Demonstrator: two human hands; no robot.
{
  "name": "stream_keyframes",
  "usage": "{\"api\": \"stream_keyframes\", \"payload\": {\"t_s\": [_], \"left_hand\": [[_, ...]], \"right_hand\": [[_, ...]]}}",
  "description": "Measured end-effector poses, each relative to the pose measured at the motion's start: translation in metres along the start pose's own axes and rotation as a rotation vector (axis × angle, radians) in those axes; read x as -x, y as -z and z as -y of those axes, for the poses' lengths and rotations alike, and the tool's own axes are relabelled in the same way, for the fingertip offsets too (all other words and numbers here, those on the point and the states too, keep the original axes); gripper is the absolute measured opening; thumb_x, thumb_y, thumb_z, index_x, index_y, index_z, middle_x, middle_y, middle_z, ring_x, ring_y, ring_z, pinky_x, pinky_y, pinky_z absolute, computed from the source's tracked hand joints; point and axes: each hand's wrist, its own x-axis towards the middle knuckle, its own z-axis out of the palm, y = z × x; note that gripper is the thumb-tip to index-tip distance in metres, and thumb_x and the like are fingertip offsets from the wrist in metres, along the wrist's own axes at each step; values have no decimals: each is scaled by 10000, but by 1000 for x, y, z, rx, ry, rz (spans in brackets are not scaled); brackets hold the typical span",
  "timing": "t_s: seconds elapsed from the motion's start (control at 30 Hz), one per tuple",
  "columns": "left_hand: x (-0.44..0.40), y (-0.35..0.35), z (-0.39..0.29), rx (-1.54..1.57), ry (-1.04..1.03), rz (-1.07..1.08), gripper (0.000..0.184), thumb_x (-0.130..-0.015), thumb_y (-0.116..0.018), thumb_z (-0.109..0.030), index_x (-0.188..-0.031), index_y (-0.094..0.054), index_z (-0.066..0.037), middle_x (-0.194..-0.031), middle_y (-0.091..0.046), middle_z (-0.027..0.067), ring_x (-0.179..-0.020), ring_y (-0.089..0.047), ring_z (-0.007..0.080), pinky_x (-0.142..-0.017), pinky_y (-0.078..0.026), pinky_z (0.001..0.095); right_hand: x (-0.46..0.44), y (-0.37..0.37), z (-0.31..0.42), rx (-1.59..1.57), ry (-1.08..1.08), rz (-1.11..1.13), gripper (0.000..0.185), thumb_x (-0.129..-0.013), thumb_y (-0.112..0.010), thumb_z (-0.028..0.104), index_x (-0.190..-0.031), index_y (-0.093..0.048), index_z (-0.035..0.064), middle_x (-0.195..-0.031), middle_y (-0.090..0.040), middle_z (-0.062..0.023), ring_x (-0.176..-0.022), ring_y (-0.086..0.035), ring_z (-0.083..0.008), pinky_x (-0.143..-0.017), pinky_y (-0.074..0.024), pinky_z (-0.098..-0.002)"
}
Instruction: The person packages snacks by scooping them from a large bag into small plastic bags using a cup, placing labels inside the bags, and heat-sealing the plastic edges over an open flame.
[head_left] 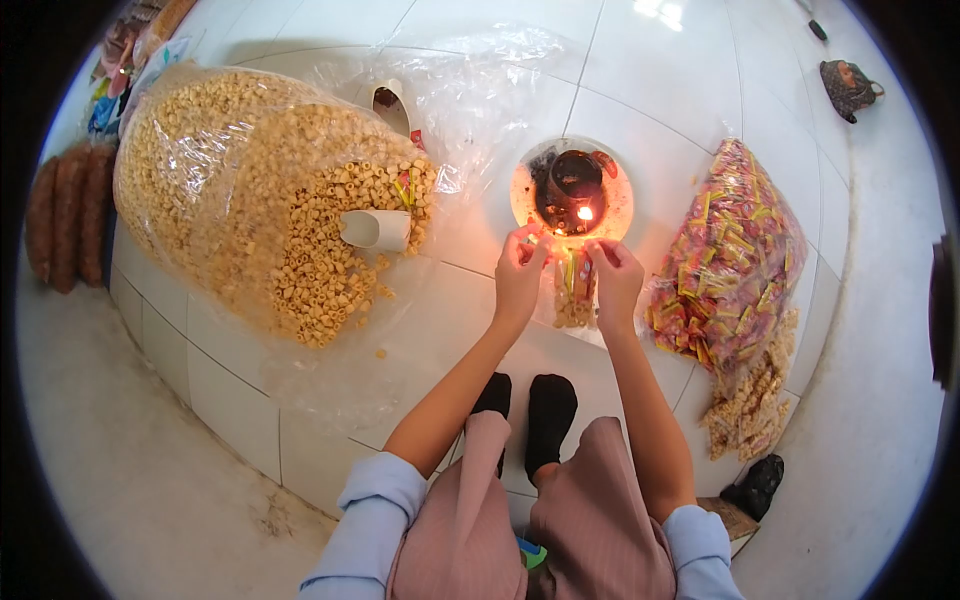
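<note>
1. Snack packet in the head view is between the left hand and right hand, near a flame.
2. Both hands pinch opposite ends of its upper edge.
3. Round plate on the floor sits just beyond.
</note>
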Motion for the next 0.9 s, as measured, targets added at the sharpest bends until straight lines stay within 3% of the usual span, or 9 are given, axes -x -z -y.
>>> {"api": "stream_keyframes", "payload": {"t_s": [0.07,0.17,0.3,0.4,0.5,0.63,0.7,0.77,0.9], "left_hand": [[23,8,-27,-316,-112,289,247,-794,-648,-191,-961,-598,-17,-712,-532,-4,-662,-504,70,-607,-401,193],[52,19,-42,-478,-252,281,351,-809,-623,-157,-1122,-504,-49,-793,-524,1,-716,-484,72,-661,-409,196],[98,16,-93,-66,-307,89,438,-802,-620,-115,-1195,-434,-59,-875,-531,13,-801,-506,84,-736,-419,219],[139,8,-151,-46,-423,519,442,-795,-562,11,-1210,-415,-38,-994,-535,41,-916,-500,70,-790,-406,218],[173,9,-189,-138,-432,579,448,-795,-548,34,-1212,-400,-41,-1010,-537,53,-897,-510,75,-784,-426,225],[213,1,-238,189,-636,287,438,-818,-543,20,-1219,-379,-44,-855,-594,61,-786,-549,79,-707,-444,210],[243,-9,-256,239,-613,410,467,-799,-574,25,-1215,-371,-41,-775,-603,48,-743,-562,86,-689,-446,209],[266,-13,-267,-69,-586,693,521,-773,-611,28,-1219,-350,-40,-768,-606,48,-761,-568,94,-700,-449,209],[291,-21,-279,5,-704,662,495,-736,-643,51,-1138,-370,-40,-752,-610,85,-708,-583,103,-640,-459,202]], "right_hand": [[32,10,27,-70,31,51,142,-809,-600,76,-877,-605,-49,-738,-625,-45,-658,-575,-78,-619,-444,-180],[67,24,50,-98,150,69,123,-797,-613,52,-868,-601,-48,-766,-619,-50,-691,-581,-84,-661,-460,-192],[108,51,94,-199,288,53,105,-780,-617,-3,-875,-593,-41,-839,-601,-57,-782,-562,-88,-740,-455,-205],[142,68,132,-242,416,108,95,-786,-604,-18,-877,-590,-43,-829,-591,-49,-789,-557,-89,-751,-449,-205],[177,86,170,-279,535,106,94,-790,-600,-20,-880,-587,-46,-819,-584,-45,-782,-554,-87,-739,-450,-204],[211,112,208,-426,593,39,99,-792,-598,-21,-887,-584,-44,-829,-586,-47,-795,-552,-87,-738,-449,-207],[227,118,222,-446,664,62,94,-795,-593,-24,-888,-583,-37,-834,-585,-49,-794,-551,-87,-733,-448,-208],[242,123,231,-455,704,68,96,-802,-590,-11,-895,-581,-33,-849,-583,-50,-807,-548,-88,-739,-445,-210],[268,135,251,-546,741,90,128,-819,-593,55,-921,-575,-21,-901,-572,-63,-850,-533,-93,-745,-433,-213]]}}
